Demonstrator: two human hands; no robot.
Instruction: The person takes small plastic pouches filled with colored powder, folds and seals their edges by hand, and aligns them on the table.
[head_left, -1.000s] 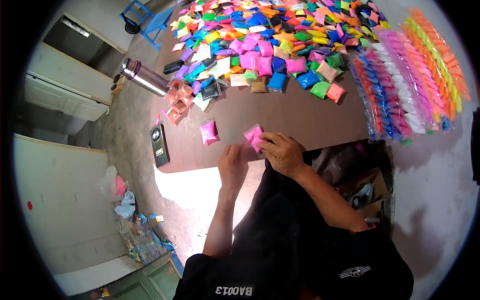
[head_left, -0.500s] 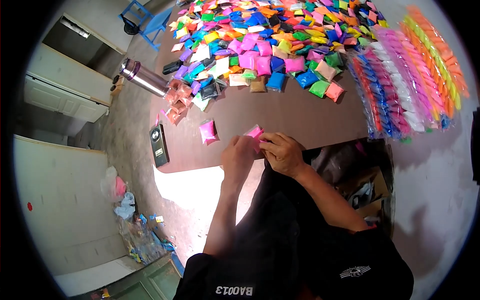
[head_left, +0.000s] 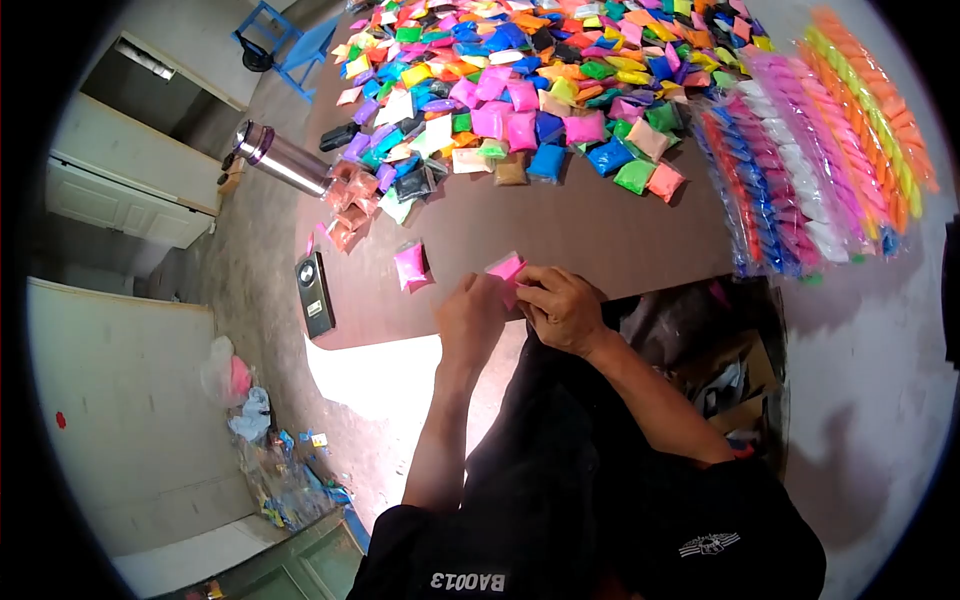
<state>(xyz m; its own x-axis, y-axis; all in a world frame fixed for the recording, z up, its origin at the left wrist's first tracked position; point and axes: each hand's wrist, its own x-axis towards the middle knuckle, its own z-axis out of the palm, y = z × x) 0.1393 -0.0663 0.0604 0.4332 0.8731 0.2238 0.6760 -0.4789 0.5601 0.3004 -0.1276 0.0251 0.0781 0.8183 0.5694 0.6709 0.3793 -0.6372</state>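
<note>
Between my two hands, at the table's near edge, is a small pink packet in a clear wrapper. My right hand pinches its right side with thumb and fingers. My left hand is at the packet's left side with bent fingers; its fingertips are partly hidden, so its hold is unclear. Another pink packet lies flat on the brown table, to the left of my hands. A large heap of multicoloured packets covers the far part of the table.
A black phone lies at the table's left edge. Behind it are reddish-brown packets and a metal flask. Long sleeves of coloured packets lie at the right. An open cardboard box is below the table, and a blue chair stands far left.
My left hand has moved up and right to the pink packet, with its fingers now at the packet's side. My right hand keeps its pinch, nearly in place.
</note>
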